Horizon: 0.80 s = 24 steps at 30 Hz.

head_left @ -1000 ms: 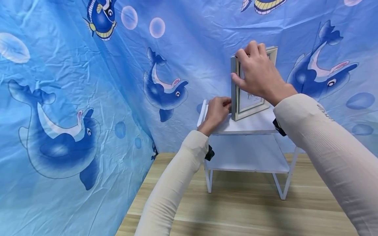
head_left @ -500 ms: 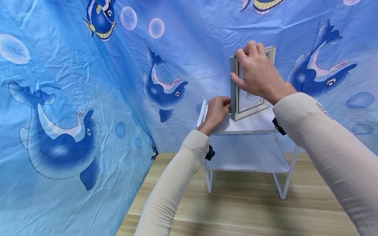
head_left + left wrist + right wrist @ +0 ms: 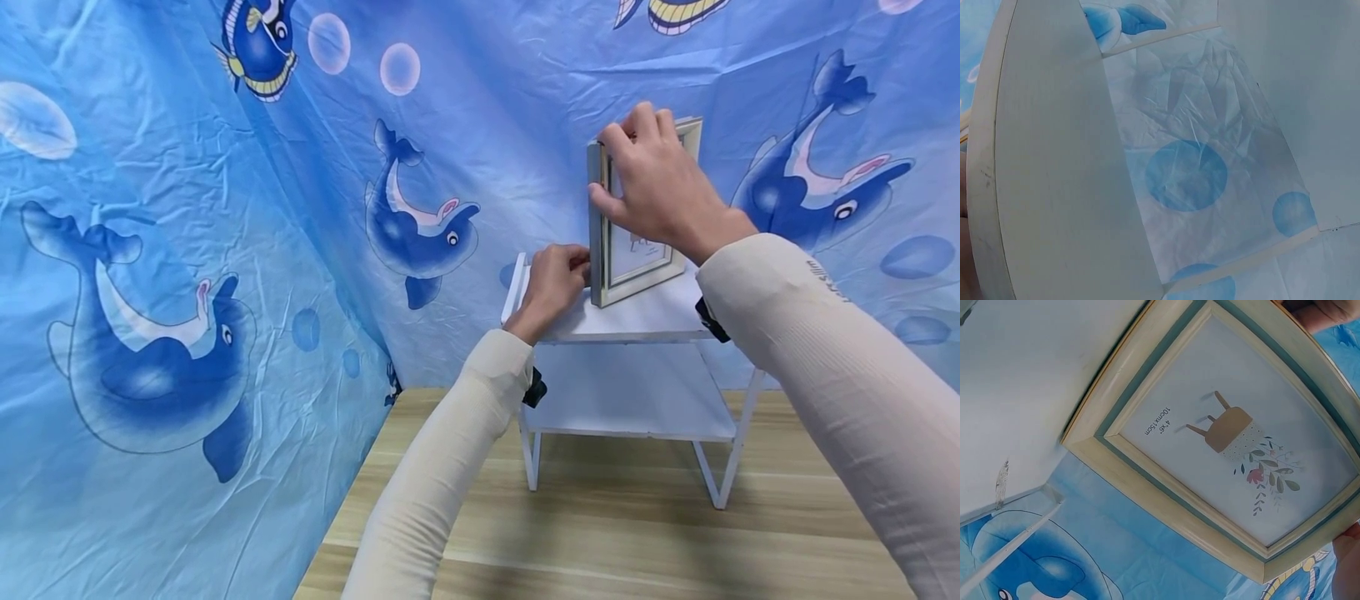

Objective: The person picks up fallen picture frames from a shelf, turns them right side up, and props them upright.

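Observation:
A cream picture frame (image 3: 639,286) with a teal inner band stands upright on the white table (image 3: 637,321), turned at an angle. My right hand (image 3: 663,179) grips its upper part, fingers over the top edge and thumb along the near side edge. Low behind that edge, my left hand (image 3: 551,279) pinches at the frame's back with curled fingers; the fingertips are partly hidden. In the right wrist view, the frame's picture (image 3: 1241,444) shows a small stool with flowers and size lettering. Only a sliver of fingers (image 3: 963,231) shows at the left wrist view's edge.
Under the tabletop is a white lower shelf (image 3: 622,392) on thin metal legs. A blue curtain (image 3: 457,350) with dolphins and bubbles hangs close behind the table and along the left. The floor (image 3: 600,542) is light wood.
Both hands keep the same hold on the picture frame. The whole head view shifts only slightly, and the frame stays in place on the table.

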Each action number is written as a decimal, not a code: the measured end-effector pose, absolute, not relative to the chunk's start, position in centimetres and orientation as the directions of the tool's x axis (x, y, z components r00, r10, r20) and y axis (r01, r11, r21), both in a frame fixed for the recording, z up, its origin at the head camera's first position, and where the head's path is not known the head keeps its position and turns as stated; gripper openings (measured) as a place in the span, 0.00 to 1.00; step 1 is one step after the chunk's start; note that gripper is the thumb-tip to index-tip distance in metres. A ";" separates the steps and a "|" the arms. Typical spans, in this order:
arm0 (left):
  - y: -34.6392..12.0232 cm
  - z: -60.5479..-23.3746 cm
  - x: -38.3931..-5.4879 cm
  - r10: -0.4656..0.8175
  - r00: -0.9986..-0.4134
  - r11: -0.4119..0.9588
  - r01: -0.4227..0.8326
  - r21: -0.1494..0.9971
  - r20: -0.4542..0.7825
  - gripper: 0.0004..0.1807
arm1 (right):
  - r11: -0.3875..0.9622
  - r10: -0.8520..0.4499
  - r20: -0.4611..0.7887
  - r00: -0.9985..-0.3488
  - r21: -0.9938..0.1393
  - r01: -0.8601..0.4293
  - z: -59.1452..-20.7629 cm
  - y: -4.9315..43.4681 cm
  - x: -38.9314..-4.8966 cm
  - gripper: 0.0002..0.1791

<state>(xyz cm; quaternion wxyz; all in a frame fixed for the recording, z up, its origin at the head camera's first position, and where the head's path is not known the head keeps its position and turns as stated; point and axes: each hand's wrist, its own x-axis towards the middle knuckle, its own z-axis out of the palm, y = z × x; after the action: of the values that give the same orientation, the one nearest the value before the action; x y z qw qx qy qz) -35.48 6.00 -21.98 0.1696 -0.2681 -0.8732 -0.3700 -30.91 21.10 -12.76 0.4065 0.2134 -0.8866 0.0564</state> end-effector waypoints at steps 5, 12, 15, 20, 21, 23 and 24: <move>6.1 -21.9 -35.5 0.340 -0.795 0.589 0.596 0.545 0.502 0.13 | 0.900 -0.334 0.743 -0.580 0.069 -0.430 -12.7 21.2 -30.9 0.28; 6.1 -22.0 -35.7 0.342 -0.789 0.597 0.602 0.530 0.511 0.13 | 0.898 -0.338 0.738 -0.584 0.067 -0.435 -12.6 21.3 -31.0 0.28; 6.2 -21.9 -35.7 0.341 -0.791 0.602 0.599 0.528 0.508 0.13 | 0.897 -0.338 0.741 -0.581 0.067 -0.437 -12.5 21.4 -31.0 0.28; 6.3 -21.8 -35.8 0.337 -0.797 0.614 0.590 0.524 0.501 0.13 | 0.894 -0.340 0.740 -0.580 0.064 -0.443 -12.5 21.5 -31.0 0.27; 6.3 -21.8 -35.8 0.339 -0.796 0.617 0.591 0.520 0.502 0.13 | 0.893 -0.342 0.739 -0.580 0.064 -0.445 -12.5 21.5 -31.1 0.27; 6.3 -21.8 -35.8 0.341 -0.794 0.617 0.593 0.517 0.503 0.13 | 0.891 -0.346 0.739 -0.579 0.065 -0.450 -12.5 21.6 -31.1 0.27; 6.2 -21.8 -35.8 0.342 -0.793 0.618 0.594 0.514 0.505 0.13 | 0.890 -0.347 0.737 -0.579 0.064 -0.451 -12.4 21.6 -31.1 0.27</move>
<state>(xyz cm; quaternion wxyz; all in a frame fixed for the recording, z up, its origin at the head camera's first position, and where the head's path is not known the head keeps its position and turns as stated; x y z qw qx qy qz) -35.83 6.24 -21.80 0.1817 -0.2659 -0.8809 -0.3468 -31.11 21.61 -12.44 0.3995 0.2252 -0.8863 0.0651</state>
